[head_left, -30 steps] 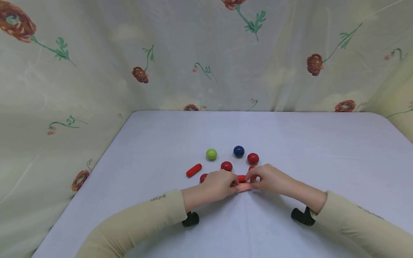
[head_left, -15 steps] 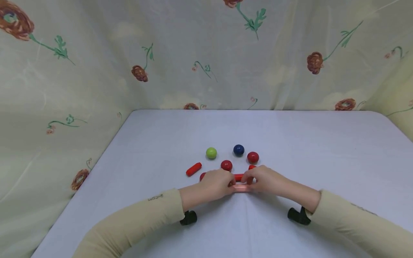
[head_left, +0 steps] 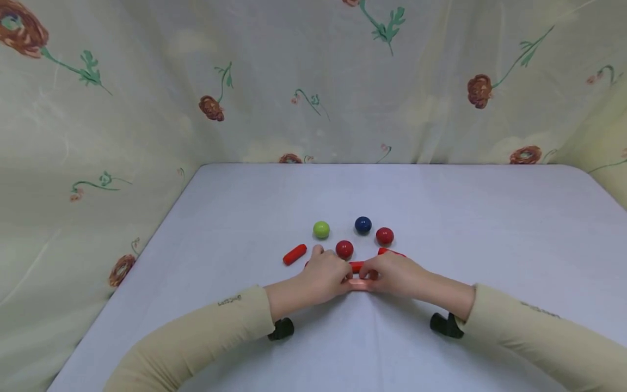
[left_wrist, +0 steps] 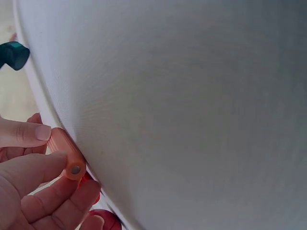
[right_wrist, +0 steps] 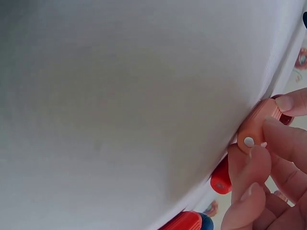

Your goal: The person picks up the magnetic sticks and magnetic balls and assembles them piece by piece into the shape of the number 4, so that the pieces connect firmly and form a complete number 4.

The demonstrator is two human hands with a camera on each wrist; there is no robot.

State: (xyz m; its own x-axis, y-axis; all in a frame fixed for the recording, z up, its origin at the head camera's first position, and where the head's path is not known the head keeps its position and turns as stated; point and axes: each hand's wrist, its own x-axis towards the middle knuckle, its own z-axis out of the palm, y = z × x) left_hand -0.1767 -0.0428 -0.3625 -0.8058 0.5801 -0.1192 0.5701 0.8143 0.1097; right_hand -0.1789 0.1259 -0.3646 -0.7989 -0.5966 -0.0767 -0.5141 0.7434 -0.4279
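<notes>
In the head view my left hand and right hand meet low over the table. Between them is a salmon-pink toy rod, with thumb and fingers of each hand pinching an end. The left wrist view shows the ribbed rod with a round metal disc in its end. A similar disc sits in the other end of the rod in the right wrist view. Just beyond the hands lies a red rod, partly covered by fingers. Behind my right hand another red rod shows in part.
A third red rod lies to the left. Farther back are a green ball, a dark blue ball and two red balls, one nearer and one farther right. My left hand nearly hides another red ball.
Both hands have shifted slightly left with the salmon-pink rod. A left finger now sticks up, covering more of the red ball behind it. More of the right-hand red rod shows.
</notes>
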